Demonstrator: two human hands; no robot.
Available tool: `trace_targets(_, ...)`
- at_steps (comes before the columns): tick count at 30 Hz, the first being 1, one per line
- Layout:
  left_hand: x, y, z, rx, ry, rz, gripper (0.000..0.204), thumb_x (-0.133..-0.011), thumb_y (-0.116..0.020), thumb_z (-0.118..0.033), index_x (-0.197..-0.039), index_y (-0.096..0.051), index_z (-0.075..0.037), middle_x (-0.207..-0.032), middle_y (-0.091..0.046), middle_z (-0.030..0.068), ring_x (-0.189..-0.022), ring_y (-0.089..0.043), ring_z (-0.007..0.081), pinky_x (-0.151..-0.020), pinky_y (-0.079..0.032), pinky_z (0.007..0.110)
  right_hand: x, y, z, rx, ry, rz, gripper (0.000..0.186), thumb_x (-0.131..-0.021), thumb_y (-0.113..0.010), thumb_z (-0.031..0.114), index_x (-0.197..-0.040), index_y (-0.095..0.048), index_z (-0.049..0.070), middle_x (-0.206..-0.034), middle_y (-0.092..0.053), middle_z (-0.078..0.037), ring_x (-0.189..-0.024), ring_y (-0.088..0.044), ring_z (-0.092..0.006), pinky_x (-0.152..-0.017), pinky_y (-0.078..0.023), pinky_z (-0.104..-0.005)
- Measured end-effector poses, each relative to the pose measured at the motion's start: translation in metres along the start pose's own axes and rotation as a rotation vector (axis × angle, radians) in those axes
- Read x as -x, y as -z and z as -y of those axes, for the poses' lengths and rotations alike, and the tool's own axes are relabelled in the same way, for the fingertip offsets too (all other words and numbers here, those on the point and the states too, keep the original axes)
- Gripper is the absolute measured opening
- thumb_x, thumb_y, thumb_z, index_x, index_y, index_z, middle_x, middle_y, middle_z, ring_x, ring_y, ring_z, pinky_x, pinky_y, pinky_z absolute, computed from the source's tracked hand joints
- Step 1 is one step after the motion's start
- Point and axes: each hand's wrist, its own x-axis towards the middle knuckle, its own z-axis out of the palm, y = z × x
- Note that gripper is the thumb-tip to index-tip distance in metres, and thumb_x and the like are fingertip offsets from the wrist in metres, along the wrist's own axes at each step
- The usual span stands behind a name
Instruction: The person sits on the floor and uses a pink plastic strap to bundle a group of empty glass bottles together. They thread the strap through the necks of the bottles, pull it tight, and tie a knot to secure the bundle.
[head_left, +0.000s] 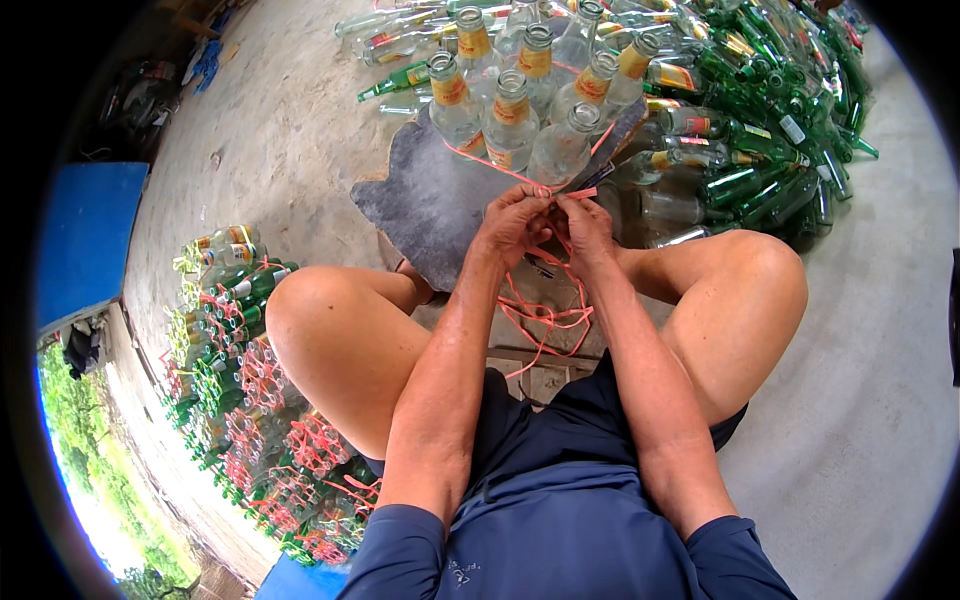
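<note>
A cluster of clear glass bottles, several with orange-and-yellow neck labels, stands upright on a dark grey stone-like slab. Pink plastic strapping runs around the near side of the cluster. Both my hands meet just in front of the nearest bottle. My left hand pinches the strap, its fingers closed. Close against it, my right hand also grips the strap, and a short flat end sticks out to the right. Loose loops of strap hang below my hands between my knees.
A large heap of green and clear bottles lies at the far right. At the left, many bottles tied in bundles with pink and yellow strapping stand beside my knee. A blue panel is at the far left, near an opening to greenery.
</note>
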Motion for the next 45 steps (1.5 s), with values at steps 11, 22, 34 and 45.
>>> trace_targets(11, 0.000, 0.000, 0.004, -0.062, -0.089, -0.085, 0.008, -0.095, -0.077, -0.010, -0.102, -0.075, -0.009, -0.078, -0.063, -0.0036, -0.068, -0.062, 0.0074, -0.065, -0.061, 0.029, 0.009, -0.006, 0.008, 0.219, 0.189, -0.073, 0.020, -0.095, -0.070, 0.019, -0.087, -0.072, 0.001, -0.078, -0.066, 0.002, -0.070, -0.055, -0.0062, -0.063, -0.045, -0.0275)
trace_targets(22, 0.003, -0.003, 0.009, -0.238, -0.317, -0.092, 0.021, -0.096, -0.075, -0.011, -0.112, -0.076, 0.003, -0.096, -0.077, 0.0066, -0.078, -0.073, 0.0121, -0.064, -0.064, 0.026, 0.013, -0.018, 0.020, 0.430, 0.428, -0.077, 0.021, -0.092, -0.071, 0.016, -0.083, -0.070, -0.003, -0.071, -0.063, 0.001, -0.069, -0.053, -0.0060, -0.061, -0.045, -0.0288)
trace_targets(34, 0.006, -0.006, 0.006, -0.296, -0.339, -0.105, 0.026, -0.098, -0.075, -0.015, -0.113, -0.076, 0.007, -0.097, -0.077, 0.0100, -0.080, -0.075, 0.0154, -0.069, -0.066, 0.030, 0.013, -0.018, 0.018, 0.372, 0.386, -0.049, 0.019, -0.091, -0.072, 0.015, -0.083, -0.071, -0.002, -0.073, -0.063, 0.003, -0.070, -0.053, -0.0051, -0.060, -0.045, -0.0274)
trace_targets(45, 0.003, -0.010, 0.009, -0.367, -0.381, -0.159, 0.024, -0.097, -0.070, -0.015, -0.103, -0.074, 0.008, -0.084, -0.074, 0.0078, -0.070, -0.072, 0.0145, -0.062, -0.062, 0.028, 0.006, -0.007, 0.008, 0.309, 0.349, -0.009, 0.012, -0.093, -0.069, 0.011, -0.090, -0.074, 0.000, -0.078, -0.065, 0.004, -0.072, -0.055, -0.0045, -0.061, -0.047, -0.0263)
